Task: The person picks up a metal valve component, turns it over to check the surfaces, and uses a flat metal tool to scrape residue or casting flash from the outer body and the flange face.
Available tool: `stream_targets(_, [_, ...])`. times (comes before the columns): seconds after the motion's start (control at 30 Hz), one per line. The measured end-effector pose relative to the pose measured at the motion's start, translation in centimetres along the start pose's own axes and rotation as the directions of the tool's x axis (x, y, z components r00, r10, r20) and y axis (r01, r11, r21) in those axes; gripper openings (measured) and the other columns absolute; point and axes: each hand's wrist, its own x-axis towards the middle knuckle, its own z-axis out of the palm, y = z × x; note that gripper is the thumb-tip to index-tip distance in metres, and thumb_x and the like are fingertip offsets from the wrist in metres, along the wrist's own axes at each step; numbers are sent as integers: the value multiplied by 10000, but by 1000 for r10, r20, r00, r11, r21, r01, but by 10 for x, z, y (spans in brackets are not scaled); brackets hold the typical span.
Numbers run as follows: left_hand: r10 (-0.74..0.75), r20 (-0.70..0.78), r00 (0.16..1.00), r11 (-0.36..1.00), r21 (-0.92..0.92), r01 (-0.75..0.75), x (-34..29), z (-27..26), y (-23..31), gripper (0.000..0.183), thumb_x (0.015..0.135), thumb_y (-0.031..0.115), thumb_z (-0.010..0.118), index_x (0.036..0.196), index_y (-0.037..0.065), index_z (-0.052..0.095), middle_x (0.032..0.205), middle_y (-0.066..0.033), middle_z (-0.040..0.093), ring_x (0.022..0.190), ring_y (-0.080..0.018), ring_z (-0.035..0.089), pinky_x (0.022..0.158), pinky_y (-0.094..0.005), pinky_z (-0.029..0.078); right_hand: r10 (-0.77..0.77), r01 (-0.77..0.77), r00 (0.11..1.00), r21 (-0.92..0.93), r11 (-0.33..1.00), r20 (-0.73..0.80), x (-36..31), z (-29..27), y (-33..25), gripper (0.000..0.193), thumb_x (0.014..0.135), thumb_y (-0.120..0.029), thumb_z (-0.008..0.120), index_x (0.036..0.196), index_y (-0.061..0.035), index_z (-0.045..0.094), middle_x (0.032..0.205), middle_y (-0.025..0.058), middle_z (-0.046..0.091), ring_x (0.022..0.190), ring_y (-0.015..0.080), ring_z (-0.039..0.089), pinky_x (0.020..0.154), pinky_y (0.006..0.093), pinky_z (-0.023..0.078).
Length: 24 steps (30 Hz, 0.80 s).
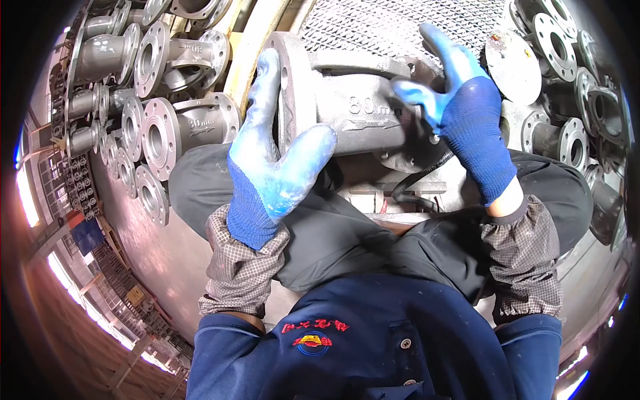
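A grey cast-metal valve body (363,110) lies sideways in front of me, above my lap, with a round flange at its left end and raised markings and an arrow on its side. My left hand (273,147), in a blue coated glove, straddles that left flange, fingers straight along its outer face and thumb on the near side. At the valve body's right end, my right hand (457,90) has thumb and forefinger spread wide, close to the casting. Its other fingers are hidden, and whether it touches the metal I cannot tell.
Several similar flanged valve bodies (193,123) are stacked at the left, and more castings (557,50) at the right. A round metal disc (512,67) stands beside my right hand. Behind the work lies metal mesh (393,23); a black cable (417,177) runs below the valve body.
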Motion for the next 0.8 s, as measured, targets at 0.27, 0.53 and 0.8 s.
stream_targets(0.27, [-70, -65, 995, 997, 35, 73, 2, -1, 2, 722, 791, 124, 648, 1399, -81, 317, 1408, -192, 408, 1308, -231, 377, 1085, -336, 273, 414, -375, 906, 615, 694, 86, -6, -40, 17, 224, 921, -178, 552, 1056, -29, 653, 905, 82, 690, 656, 74, 583, 593, 201, 473])
stream_targets(0.53, [543, 188, 818, 636, 544, -548, 39, -11, -20, 420, 860, 81, 628, 1270, 61, 541, 1247, -251, 541, 1150, -357, 550, 975, -349, 434, 642, -737, 641, 570, 363, 421, -48, -14, 33, 397, 938, -334, 467, 986, 30, 616, 840, 91, 649, 545, 145, 572, 553, 247, 481])
stream_targets(0.8, [545, 145, 826, 668, 520, -532, 58, -6, -35, 409, 894, 157, 595, 1292, 195, 512, 1325, -338, 428, 1099, -434, 553, 921, -387, 463, 396, -551, 834, 621, 558, 384, -64, 27, 47, 262, 916, -174, 499, 1077, 27, 548, 783, 58, 593, 601, 106, 594, 482, 233, 427])
